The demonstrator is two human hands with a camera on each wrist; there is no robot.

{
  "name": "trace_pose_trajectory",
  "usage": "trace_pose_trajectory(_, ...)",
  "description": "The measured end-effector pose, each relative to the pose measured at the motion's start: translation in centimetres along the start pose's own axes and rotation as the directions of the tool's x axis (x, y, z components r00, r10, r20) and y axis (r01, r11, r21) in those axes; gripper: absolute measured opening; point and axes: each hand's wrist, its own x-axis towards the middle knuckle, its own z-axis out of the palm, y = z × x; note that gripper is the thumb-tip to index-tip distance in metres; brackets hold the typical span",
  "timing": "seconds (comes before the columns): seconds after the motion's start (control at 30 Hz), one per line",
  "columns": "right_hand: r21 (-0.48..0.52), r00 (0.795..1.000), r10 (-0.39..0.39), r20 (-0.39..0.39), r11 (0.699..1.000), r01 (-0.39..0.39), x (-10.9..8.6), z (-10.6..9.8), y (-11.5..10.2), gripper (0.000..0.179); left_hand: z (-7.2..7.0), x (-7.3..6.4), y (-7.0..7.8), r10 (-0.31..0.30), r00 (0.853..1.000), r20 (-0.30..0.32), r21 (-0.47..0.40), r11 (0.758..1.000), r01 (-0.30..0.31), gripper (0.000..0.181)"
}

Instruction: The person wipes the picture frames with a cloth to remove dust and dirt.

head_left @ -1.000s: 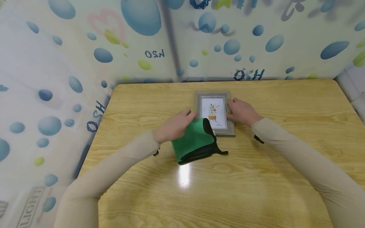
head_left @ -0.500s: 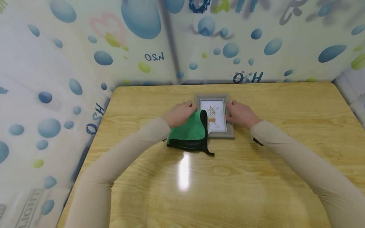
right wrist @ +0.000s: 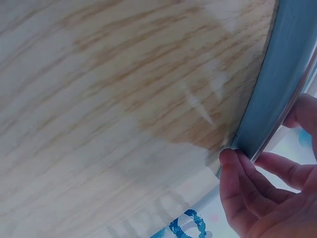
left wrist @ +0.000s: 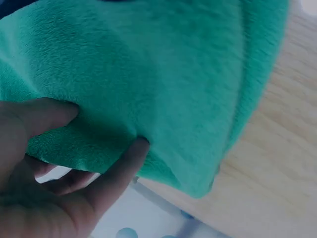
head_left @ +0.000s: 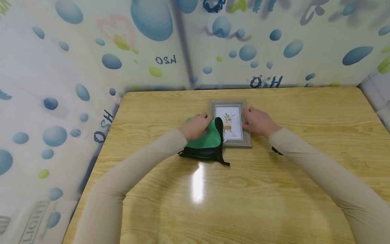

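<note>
A green fleecy cloth (head_left: 207, 139) with black edging and a small loop lies bunched over the lower left of a grey picture frame (head_left: 248, 141). My left hand (head_left: 196, 126) pinches the cloth beside the frame's left edge. In the left wrist view, fingers (left wrist: 116, 173) and thumb dent the soft green fabric (left wrist: 163, 74). The frame holds a white print (head_left: 234, 130) of a potted plant, partly covered by the cloth. My right hand (head_left: 259, 121) grips the frame's right side. Fingertips (right wrist: 230, 157) meet the frame's edge (right wrist: 267, 94) in the right wrist view.
Under everything is a light wood-grain table (head_left: 274, 203) with a bright light reflection near its middle. A wall (head_left: 265, 20) printed with blue and green drops stands behind the table's far edge and along the left.
Since a second ago, my left hand has moved slightly right and the cloth's lower edge has swung up and left, uncovering no more than part of the print. The right hand keeps its place on the frame.
</note>
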Motion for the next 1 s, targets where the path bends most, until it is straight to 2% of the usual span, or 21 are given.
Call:
trace_pose_trajectory(0.1,0.040,1.000,0.010,0.010,0.999,-0.011,-0.2,0.2,0.0,0.031,0.0,-0.2,0.4,-0.021,0.999,-0.025,-0.017,1.000,0.021,0.042)
trace_pose_trajectory(0.2,0.079,1.000,0.005,0.019,0.997,-0.007,-0.1,0.5,0.1,0.030,0.3,-0.7,1.0,-0.100,0.995,-0.026,-0.011,0.995,0.100,0.050)
trace_pose_trajectory(0.27,0.094,1.000,-0.013,0.012,0.996,0.012,-0.1,0.6,0.2,0.028,0.4,-0.9,1.3,-0.160,0.987,-0.001,-0.032,0.987,0.160,0.059)
trace_pose_trajectory(0.33,0.103,1.000,-0.031,0.002,0.994,0.031,-0.1,0.6,0.3,0.026,0.5,-0.9,1.6,-0.191,0.981,0.037,-0.069,0.979,0.194,0.066)
trace_pose_trajectory(0.4,0.106,0.999,-0.047,-0.007,0.993,0.048,-0.2,0.5,0.4,0.025,0.6,-0.8,1.8,-0.198,0.977,0.073,-0.099,0.974,0.205,0.070)
trace_pose_trajectory(0.47,0.110,0.998,-0.057,-0.009,0.992,0.057,-0.3,0.5,0.5,0.024,0.8,-0.7,2.0,-0.186,0.979,0.087,-0.088,0.977,0.194,0.069)
trace_pose_trajectory(0.53,0.112,0.998,-0.065,-0.011,0.992,0.066,-0.3,0.4,0.5,0.024,0.9,-0.4,2.1,-0.178,0.982,0.067,-0.056,0.982,0.182,0.065)
trace_pose_trajectory(0.63,0.113,0.997,-0.074,-0.020,0.991,0.076,-0.2,0.3,0.6,0.024,1.2,0.1,2.3,-0.189,0.982,0.004,-0.026,0.982,0.189,0.052)
trace_pose_trajectory(0.8,0.098,0.995,-0.089,-0.036,0.991,0.092,-0.1,0.4,0.4,0.023,1.4,1.5,2.4,-0.255,0.965,-0.062,-0.061,0.966,0.251,0.033)
trace_pose_trajectory(0.93,0.103,0.995,-0.089,-0.040,0.990,0.092,0.0,0.4,0.4,0.024,1.3,2.8,1.9,-0.301,0.950,-0.086,-0.075,0.952,0.295,0.031)
trace_pose_trajectory(1.0,0.106,0.996,-0.085,-0.036,0.990,0.089,0.1,0.5,0.3,0.025,0.9,3.4,1.5,-0.325,0.943,-0.071,-0.071,0.945,0.320,0.042)
